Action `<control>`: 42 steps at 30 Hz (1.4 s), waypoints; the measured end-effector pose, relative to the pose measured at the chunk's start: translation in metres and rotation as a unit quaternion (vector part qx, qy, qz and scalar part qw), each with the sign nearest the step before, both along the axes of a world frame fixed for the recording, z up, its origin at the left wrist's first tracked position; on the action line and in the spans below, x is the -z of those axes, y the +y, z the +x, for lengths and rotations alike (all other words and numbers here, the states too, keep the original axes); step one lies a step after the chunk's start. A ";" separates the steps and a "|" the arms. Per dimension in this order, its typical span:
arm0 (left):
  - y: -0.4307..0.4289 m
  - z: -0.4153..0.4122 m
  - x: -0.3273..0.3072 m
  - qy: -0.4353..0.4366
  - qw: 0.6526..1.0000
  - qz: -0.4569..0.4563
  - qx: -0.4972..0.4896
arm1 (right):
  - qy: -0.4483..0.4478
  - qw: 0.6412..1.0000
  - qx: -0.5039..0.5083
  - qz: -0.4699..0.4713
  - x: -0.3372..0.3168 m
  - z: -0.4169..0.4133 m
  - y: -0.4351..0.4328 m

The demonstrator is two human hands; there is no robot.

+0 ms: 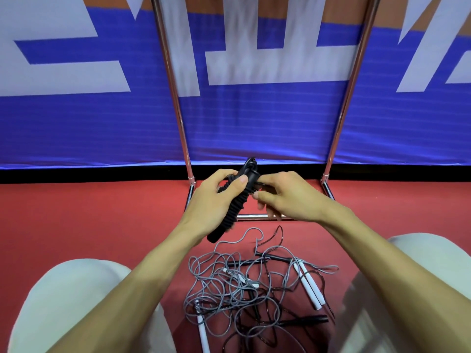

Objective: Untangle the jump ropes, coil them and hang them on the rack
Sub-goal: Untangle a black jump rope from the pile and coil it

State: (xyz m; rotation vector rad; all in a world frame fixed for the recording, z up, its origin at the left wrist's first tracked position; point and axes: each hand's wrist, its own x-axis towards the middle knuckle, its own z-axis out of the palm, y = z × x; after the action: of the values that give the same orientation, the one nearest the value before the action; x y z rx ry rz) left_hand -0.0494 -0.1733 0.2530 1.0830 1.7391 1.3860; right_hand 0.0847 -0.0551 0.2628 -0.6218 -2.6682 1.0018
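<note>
Both hands gripped one black coiled rope (235,200): left hand (216,200) clamped round the bundle; right hand (285,197) pinched its top; tangled ropes (244,289) lay on red floor (102,220) below; rack (178,98) stood behind.

The floor (102,212) is red. A big blue banner (254,123) with large white shapes stands along the floor's far edge. A black strip (76,174) runs under the banner. Pale trousers (63,301) show at both bottom corners.

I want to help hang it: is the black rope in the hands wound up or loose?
Wound up. The black jump rope is wrapped tightly around its handles; both hands grip it.
</note>
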 end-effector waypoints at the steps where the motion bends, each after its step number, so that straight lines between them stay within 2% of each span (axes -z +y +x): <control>1: 0.000 0.000 0.000 -0.003 1.000 -0.004 -0.005 | 0.031 0.999 0.031 -0.001 0.000 -0.002 -0.001; 3: 0.001 -0.002 -0.001 -0.014 1.000 -0.009 -0.017 | 0.107 0.988 0.111 -0.024 0.000 -0.007 -0.007; 6: 0.002 -0.002 -0.003 -0.058 0.998 0.002 -0.024 | 0.239 0.932 0.207 -0.178 0.001 -0.015 -0.016; 10: 0.001 -0.001 -0.005 -0.108 0.994 0.004 -0.024 | 0.375 0.844 0.227 -0.309 0.000 -0.019 -0.025; 12: 0.002 0.000 -0.005 -0.128 0.992 0.005 -0.015 | 0.422 0.814 0.231 -0.326 -0.001 -0.021 -0.030; 13: 0.002 0.001 -0.004 -0.135 0.991 0.006 -0.010 | 0.435 0.811 0.233 -0.314 -0.001 -0.022 -0.031; 17: 0.004 0.000 -0.002 -0.151 0.989 0.003 -0.001 | 0.436 0.858 0.204 -0.180 0.007 -0.024 -0.030; 21: 0.003 -0.005 -0.001 -0.163 0.987 0.005 -0.006 | 0.387 0.916 0.099 -0.042 0.013 -0.022 -0.028; 26: 0.000 -0.006 -0.002 -0.162 0.987 -0.008 -0.002 | 0.334 0.941 0.028 0.046 0.011 -0.018 -0.021; 32: -0.005 -0.010 -0.011 -0.168 0.985 -0.036 0.017 | 0.259 0.955 -0.058 -0.133 -0.008 -0.005 -0.007; 36: -0.006 -0.009 -0.013 -0.161 0.985 -0.055 0.041 | 0.190 0.963 -0.079 -0.175 -0.013 0.001 -0.003; 39: -0.006 -0.009 -0.014 -0.166 0.983 -0.062 0.039 | 0.220 0.962 -0.065 -0.150 -0.012 -0.001 -0.005; 42: -0.005 -0.010 -0.013 -0.177 0.983 -0.053 0.026 | 0.273 0.946 -0.011 -0.175 -0.008 -0.003 -0.006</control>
State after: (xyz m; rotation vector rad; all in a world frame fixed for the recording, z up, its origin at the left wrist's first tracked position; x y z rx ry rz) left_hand -0.0593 -0.1779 0.2660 0.7647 1.4966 1.3432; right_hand 0.0818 -0.0607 0.2708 -0.3071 -2.0349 1.4268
